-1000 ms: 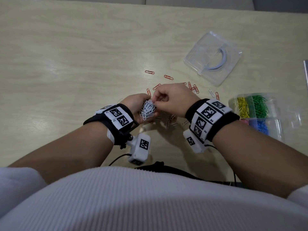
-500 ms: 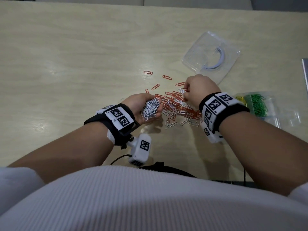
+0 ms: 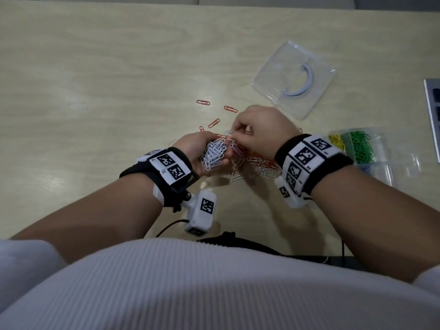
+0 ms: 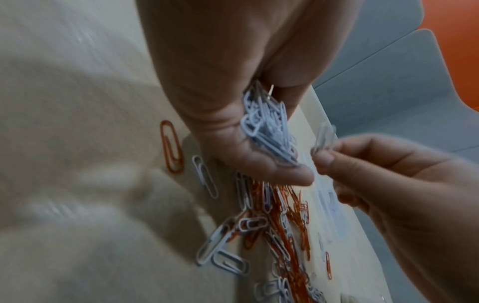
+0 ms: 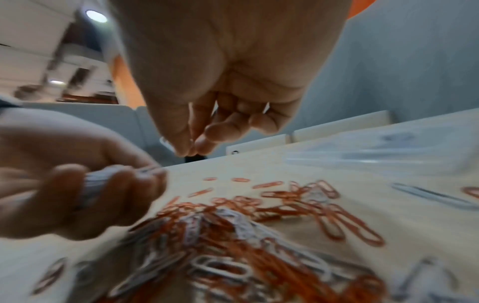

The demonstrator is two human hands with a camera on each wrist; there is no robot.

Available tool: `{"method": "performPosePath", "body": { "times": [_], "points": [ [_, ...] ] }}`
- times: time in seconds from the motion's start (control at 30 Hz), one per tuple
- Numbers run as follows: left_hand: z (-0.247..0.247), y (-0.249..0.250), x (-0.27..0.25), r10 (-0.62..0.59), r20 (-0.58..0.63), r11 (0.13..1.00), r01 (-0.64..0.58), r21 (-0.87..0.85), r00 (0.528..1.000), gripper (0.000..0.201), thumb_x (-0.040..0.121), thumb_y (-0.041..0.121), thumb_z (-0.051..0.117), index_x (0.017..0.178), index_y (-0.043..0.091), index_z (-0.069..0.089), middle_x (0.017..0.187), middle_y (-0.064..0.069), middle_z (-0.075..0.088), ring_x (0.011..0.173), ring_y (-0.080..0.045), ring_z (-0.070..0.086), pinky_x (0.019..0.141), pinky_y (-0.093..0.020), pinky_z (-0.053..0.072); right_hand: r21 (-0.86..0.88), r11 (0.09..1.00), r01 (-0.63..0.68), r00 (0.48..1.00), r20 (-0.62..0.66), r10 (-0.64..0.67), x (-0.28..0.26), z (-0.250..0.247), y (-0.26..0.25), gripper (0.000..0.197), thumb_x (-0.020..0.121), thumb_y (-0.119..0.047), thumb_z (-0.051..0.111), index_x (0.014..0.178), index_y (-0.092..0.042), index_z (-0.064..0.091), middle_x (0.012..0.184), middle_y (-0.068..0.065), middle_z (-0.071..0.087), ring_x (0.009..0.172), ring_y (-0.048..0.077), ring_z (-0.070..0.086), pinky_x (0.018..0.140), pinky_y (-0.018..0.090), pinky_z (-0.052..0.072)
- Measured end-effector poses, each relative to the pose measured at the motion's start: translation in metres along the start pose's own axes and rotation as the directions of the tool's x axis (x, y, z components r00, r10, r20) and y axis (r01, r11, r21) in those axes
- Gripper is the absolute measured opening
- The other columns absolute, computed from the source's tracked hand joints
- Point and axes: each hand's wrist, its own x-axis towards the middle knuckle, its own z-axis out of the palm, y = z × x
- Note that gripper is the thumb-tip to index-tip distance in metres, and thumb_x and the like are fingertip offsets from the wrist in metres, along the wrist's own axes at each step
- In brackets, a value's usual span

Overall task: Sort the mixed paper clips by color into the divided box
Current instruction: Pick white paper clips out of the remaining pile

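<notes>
At the centre of the head view, our left hand point(image 3: 202, 153) cups a bundle of white paper clips point(image 3: 214, 152), fingers curled round it. Just right of it, our right hand point(image 3: 260, 132) pinches a single white clip point(image 4: 322, 138) between thumb and fingertip above the mixed orange-and-white pile point(image 3: 257, 163) on the worktop point(image 3: 95, 91). The divided box point(image 3: 381, 148) sits at the right edge, holding yellow and green clips.

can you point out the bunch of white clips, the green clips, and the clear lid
bunch of white clips point(image 3: 214, 153): head view, middle of the bunch held in the left hand.
green clips point(image 3: 362, 146): head view, centre of the green heap in the divided box.
clear lid point(image 3: 269, 75): head view, bare left part of the lid.
</notes>
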Motion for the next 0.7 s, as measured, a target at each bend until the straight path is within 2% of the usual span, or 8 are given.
{"method": "performPosePath", "body": {
  "times": [0.1,0.17,0.27,0.33,0.37,0.5,0.6,0.7],
  "points": [
    [0.009,-0.001,0.002,-0.009,0.000,1.000,0.009,0.007,1.000,0.029,0.100,0.019,0.038,0.086,0.004,0.059,0.062,-0.008,0.061,0.047,-0.016,0.060,0.044,-0.023,0.053,0.047,0.997,0.056,0.993,0.105,-0.061,-0.006,0.001,-0.010,0.014,0.084,-0.035,0.064,0.094,-0.028,0.071,0.084,-0.011,0.054,0.086,0.010,0.055,0.080,0.029,0.045],
    [0.014,-0.003,0.003,-0.009,0.029,1.000,0.009,0.002,1.000,0.029,0.100,0.019,0.037,0.085,0.005,0.058,0.063,-0.007,0.060,0.049,-0.015,0.059,0.046,-0.022,0.051,0.094,0.996,0.005,0.999,0.043,-0.009,-0.010,-0.003,-0.005,0.016,0.085,-0.031,0.063,0.097,-0.027,0.072,0.087,-0.011,0.057,0.086,0.008,0.055,0.080,0.025,0.044],
    [0.021,-0.006,0.003,-0.028,0.051,1.000,0.029,-0.010,0.998,0.034,0.102,0.023,0.034,0.085,0.005,0.058,0.064,-0.008,0.061,0.051,-0.015,0.059,0.046,-0.021,0.051,0.056,0.967,-0.249,0.964,-0.079,0.253,-0.012,-0.018,0.020,0.021,0.091,-0.020,0.052,0.101,-0.020,0.071,0.097,-0.004,0.065,0.087,0.013,0.058,0.078,0.024,0.044],
    [0.025,-0.007,0.003,-0.033,0.048,0.999,0.034,-0.016,0.998,0.031,0.102,0.022,0.035,0.088,0.004,0.056,0.065,-0.010,0.060,0.053,-0.017,0.057,0.047,-0.022,0.051,-0.102,0.898,-0.428,0.904,-0.045,0.426,-0.014,-0.029,0.041,0.025,0.093,-0.014,0.047,0.104,-0.018,0.069,0.103,0.001,0.067,0.090,0.018,0.059,0.076,0.025,0.043],
    [0.027,-0.008,0.003,-0.035,0.042,0.999,0.035,-0.015,0.998,0.029,0.102,0.021,0.035,0.090,0.003,0.055,0.066,-0.011,0.060,0.054,-0.018,0.057,0.047,-0.023,0.051,-0.181,0.870,-0.459,0.885,-0.008,0.465,-0.015,-0.031,0.050,0.026,0.092,-0.011,0.047,0.106,-0.018,0.069,0.106,0.003,0.067,0.094,0.021,0.059,0.078,0.027,0.045],
    [0.033,-0.010,0.002,-0.020,0.037,1.000,0.020,0.003,0.999,0.029,0.102,0.019,0.035,0.088,0.003,0.055,0.068,-0.012,0.058,0.055,-0.019,0.055,0.046,-0.022,0.051,-0.291,0.857,-0.425,0.873,0.117,0.473,-0.013,-0.028,0.059,0.027,0.088,-0.008,0.054,0.108,-0.018,0.068,0.109,0.006,0.066,0.101,0.025,0.060,0.089,0.034,0.050],
    [0.038,-0.009,0.003,-0.017,0.003,0.999,0.017,0.029,1.000,0.029,0.101,0.020,0.038,0.088,0.004,0.057,0.067,-0.011,0.061,0.051,-0.017,0.060,0.046,-0.022,0.053,-0.278,0.872,-0.404,0.888,0.109,0.446,-0.009,-0.026,0.055,0.021,0.088,-0.010,0.054,0.103,-0.015,0.068,0.103,0.005,0.066,0.096,0.025,0.060,0.084,0.034,0.051],
    [0.045,-0.008,0.002,-0.019,-0.005,0.998,0.019,0.057,1.000,0.030,0.101,0.021,0.039,0.086,0.005,0.059,0.066,-0.009,0.062,0.051,-0.015,0.061,0.045,-0.023,0.053,-0.219,0.914,-0.342,0.930,0.060,0.362,-0.006,-0.025,0.051,0.014,0.091,-0.020,0.054,0.102,-0.020,0.064,0.102,0.003,0.060,0.095,0.023,0.057,0.079,0.032,0.045]
  ]
}}
